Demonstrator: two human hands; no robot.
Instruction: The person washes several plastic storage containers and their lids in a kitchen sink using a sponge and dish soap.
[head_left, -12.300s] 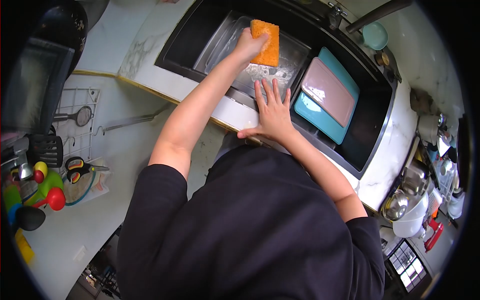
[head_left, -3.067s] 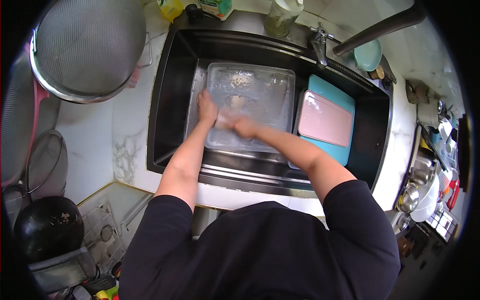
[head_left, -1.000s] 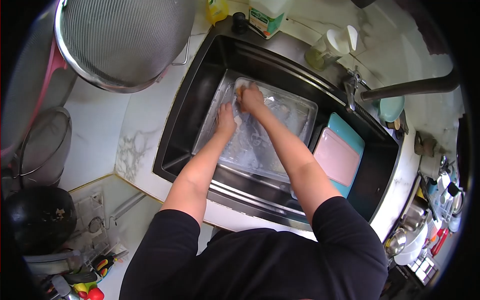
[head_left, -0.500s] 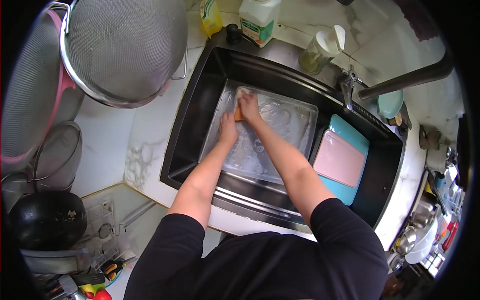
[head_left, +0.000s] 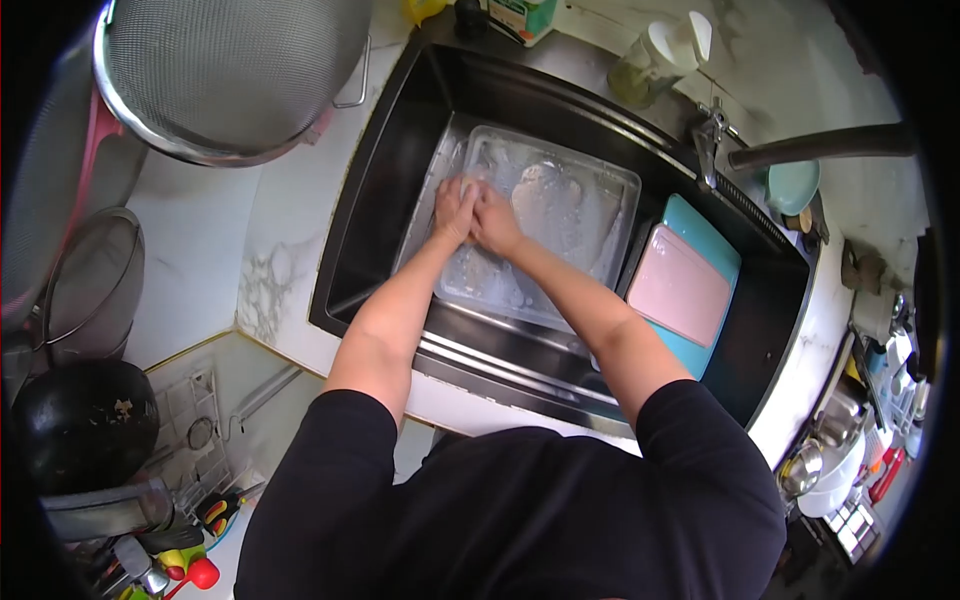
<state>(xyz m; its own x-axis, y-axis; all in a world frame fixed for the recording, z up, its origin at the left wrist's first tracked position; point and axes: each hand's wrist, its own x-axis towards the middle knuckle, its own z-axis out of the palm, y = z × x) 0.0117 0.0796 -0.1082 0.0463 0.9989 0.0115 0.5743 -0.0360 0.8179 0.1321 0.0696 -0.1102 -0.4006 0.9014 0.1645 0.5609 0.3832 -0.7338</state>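
Note:
A clear plastic tub, wet and streaked with suds, lies in the dark sink. My left hand is closed at the tub's left rim, its fingers bent over the edge. Pressed close beside it is my right hand, closed on the same side of the tub. The orange sponge seen under the right hand earlier is now almost fully hidden between the hands. Right of the tub, a pink board rests on a turquoise one.
A tap with a dark spout reaches in from the right. Behind the sink stand a lidded jug and a green-labelled bottle. Large mesh strainers hang at the left, above a black wok.
My hands have come together at the tub's left rim, the right one moving down towards me. The orange sponge has gone from sight. The whole view has shifted slightly.

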